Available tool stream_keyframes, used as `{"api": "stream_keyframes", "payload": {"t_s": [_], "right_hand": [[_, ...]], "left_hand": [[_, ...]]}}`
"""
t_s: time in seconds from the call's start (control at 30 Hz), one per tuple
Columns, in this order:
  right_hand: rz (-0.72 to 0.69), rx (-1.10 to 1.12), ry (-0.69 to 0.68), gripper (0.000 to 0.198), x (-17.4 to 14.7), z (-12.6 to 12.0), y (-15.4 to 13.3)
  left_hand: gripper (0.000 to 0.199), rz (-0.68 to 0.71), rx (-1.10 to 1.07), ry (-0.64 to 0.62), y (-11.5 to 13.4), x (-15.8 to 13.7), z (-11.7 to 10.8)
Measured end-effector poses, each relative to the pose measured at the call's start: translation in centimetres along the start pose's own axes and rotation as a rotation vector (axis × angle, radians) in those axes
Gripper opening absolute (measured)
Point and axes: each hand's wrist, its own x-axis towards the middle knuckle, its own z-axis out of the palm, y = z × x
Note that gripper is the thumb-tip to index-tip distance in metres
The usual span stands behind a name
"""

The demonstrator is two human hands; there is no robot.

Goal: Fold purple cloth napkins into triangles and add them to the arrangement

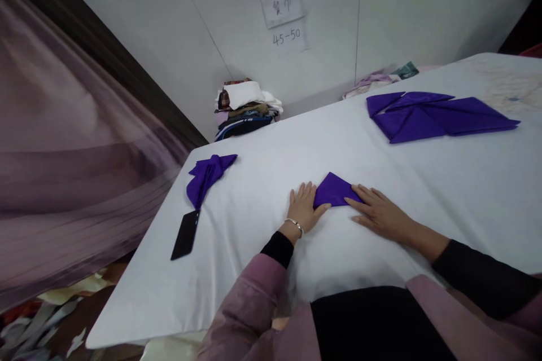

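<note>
A purple cloth napkin (334, 190), folded into a flat pointed shape, lies on the white tablecloth between my hands. My left hand (305, 206) rests palm down on its left corner, with the fingers stretched out and the thumb along the lower edge. On the right corner lies my right hand (376, 210), its fingers spread and nearly flat. Neither hand grasps the cloth. Parts of both corners are hidden beneath the fingers.
Several folded purple napkins (423, 115) lie at the back right. A knotted-looking purple napkin (208, 177) touches a black phone (185, 235) on the left. Behind the table (262, 163) stands a clothes pile (245, 107) against the wall, under paper signs (283, 0). A sheer curtain (71, 141) hangs left.
</note>
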Motion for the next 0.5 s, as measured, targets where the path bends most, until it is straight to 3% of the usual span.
{"api": "stream_keyframes", "payload": {"t_s": [0.13, 0.23, 0.5], "right_hand": [[-0.003, 0.009, 0.0, 0.055, 0.1, 0.0, -0.1], [-0.005, 0.013, -0.008, 0.054, 0.2, 0.0, -0.1], [0.06, 0.077, -0.045, 0.065, 0.3, -0.2, -0.3]], "left_hand": [[0.07, 0.145, 0.064, 0.072, 3.1, 2.3, -0.1], [0.07, 0.194, 0.116, 0.035, 4.4, 4.0, 0.6], [0.074, 0.174, 0.146, -0.019, 3.2, 4.9, 2.1]]}}
